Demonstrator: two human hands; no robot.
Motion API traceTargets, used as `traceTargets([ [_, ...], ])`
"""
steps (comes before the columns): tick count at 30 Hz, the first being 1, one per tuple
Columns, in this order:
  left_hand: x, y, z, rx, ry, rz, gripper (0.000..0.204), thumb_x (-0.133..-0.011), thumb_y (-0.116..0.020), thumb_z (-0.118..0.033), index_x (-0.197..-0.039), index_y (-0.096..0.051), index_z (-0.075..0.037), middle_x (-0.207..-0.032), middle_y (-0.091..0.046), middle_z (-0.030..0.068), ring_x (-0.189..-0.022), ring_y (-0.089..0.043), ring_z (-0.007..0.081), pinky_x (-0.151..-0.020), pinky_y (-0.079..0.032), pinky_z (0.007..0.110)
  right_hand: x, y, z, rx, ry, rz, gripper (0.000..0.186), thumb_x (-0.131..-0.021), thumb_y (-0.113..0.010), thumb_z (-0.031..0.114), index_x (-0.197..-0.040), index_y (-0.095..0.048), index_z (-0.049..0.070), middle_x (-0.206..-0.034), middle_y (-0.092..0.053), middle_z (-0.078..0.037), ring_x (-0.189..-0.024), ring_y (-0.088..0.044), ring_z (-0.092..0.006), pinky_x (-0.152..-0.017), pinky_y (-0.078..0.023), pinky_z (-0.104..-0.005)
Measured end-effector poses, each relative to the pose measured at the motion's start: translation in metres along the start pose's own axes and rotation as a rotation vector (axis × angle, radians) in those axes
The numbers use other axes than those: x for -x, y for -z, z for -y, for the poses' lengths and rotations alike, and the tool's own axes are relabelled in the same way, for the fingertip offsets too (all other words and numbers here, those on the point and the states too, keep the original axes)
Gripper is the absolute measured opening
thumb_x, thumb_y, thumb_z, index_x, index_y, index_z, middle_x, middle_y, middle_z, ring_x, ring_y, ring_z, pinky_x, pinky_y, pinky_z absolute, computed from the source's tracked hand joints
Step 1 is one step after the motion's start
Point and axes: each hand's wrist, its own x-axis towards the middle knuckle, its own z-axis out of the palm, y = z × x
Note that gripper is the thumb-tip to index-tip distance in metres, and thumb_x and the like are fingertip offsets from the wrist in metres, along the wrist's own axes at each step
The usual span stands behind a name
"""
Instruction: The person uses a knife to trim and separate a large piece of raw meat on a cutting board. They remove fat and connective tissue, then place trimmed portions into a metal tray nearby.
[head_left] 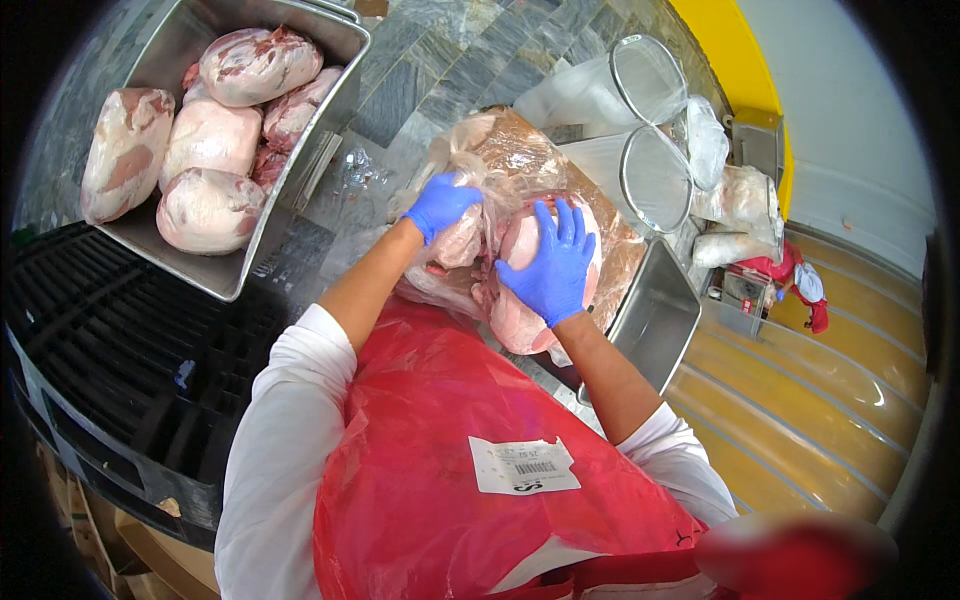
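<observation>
In a blue glove, my left hand (443, 207) is closed on a bunch of clear plastic wrap (462, 172) at the left side of an opened package. Beneath that hand a smaller pinkish piece of meat (458, 245) shows through the film. My right hand (552, 262), also gloved in blue, lies with spread fingers on top of a large pale, fatty cut of meat (520, 322). Both pieces rest on a plastic-lined cardboard box (525, 150) in front of my red apron. The palm side of each hand is hidden.
A metal tub (350, 95) with several large meat cuts (210, 140) stands at left, beside a black plastic pallet (140, 330). Right of the box are another metal tub (655, 320) and two hoop-mouthed clear bags (655, 180). A person in red (790, 285) is farther right.
</observation>
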Motion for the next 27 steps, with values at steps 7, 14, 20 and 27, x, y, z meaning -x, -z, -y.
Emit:
traceTargets([
  [7,0.025,0.021,-0.026,0.21,0.188,0.341,0.021,-0.092,-0.073,-0.013,-0.109,-0.074,0.0,-0.099,-0.074,0.0074,-0.09,-0.069,0.0169,-0.083,-0.054,0.032,0.061,-0.029,-0.03,-0.122,0.11,-0.158,0.106,-0.069,-0.083,0.058,-0.155,-0.042,0.011,-0.162,-0.034,-0.028,-0.151,-0.025,-0.0533,-0.118,-0.014,-0.074],
  [14,0.046,0.005,-0.056,-0.022,0.314,0.388,0.03,-0.096,-0.075,-0.025,-0.112,-0.074,0.0,-0.099,-0.075,0.0083,-0.085,-0.07,0.0177,-0.078,-0.056,0.034,0.076,-0.046,-0.046,-0.171,0.166,-0.26,0.1,-0.069,-0.083,0.058,-0.15,-0.048,0.012,-0.158,-0.037,-0.028,-0.15,-0.027,-0.0535,-0.12,-0.014,-0.0724],
  [20,0.029,0.0,-0.038,-0.504,0.05,0.305,0.028,-0.093,-0.07,-0.021,-0.111,-0.076,0.0,-0.095,-0.076,0.0087,-0.083,-0.069,0.0185,-0.079,-0.055,0.037,0.079,-0.05,-0.054,-0.164,0.19,-0.269,0.096,-0.067,-0.084,0.057,-0.146,-0.052,0.012,-0.154,-0.041,-0.028,-0.149,-0.03,-0.0518,-0.12,-0.017,-0.0705],
  [27,0.04,0.001,-0.031,-0.391,0.004,0.231,0.023,-0.09,-0.068,-0.015,-0.103,-0.075,0.002,-0.088,-0.074,0.01,-0.083,-0.068,0.0181,-0.078,-0.054,0.036,0.06,-0.03,-0.027,-0.141,0.048,-0.19,0.091,-0.069,-0.082,0.054,-0.146,-0.053,0.017,-0.157,-0.039,-0.023,-0.149,-0.029,-0.0506,-0.118,-0.02,-0.0715],
])
